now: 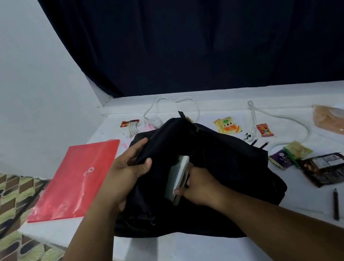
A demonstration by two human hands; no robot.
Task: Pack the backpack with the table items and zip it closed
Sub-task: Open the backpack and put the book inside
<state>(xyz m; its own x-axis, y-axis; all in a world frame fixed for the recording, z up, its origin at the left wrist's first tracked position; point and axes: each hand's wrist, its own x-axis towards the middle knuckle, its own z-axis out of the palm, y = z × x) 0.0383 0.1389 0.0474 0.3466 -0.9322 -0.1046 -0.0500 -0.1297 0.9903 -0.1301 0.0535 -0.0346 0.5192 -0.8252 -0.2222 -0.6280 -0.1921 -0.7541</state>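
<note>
Left hand (128, 172) grips black backpack (216, 168) flap; right hand (196, 184) holds grey slab (177, 177) at opening. Packet labels unreadable.

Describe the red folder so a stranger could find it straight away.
Start at the black backpack in the middle of the white table. Look to its left, at the table's left edge: the red folder lies flat there. It is the largest flat item on that side, translucent red plastic with a round string clasp, unlike the small snack packets farther back.
</note>
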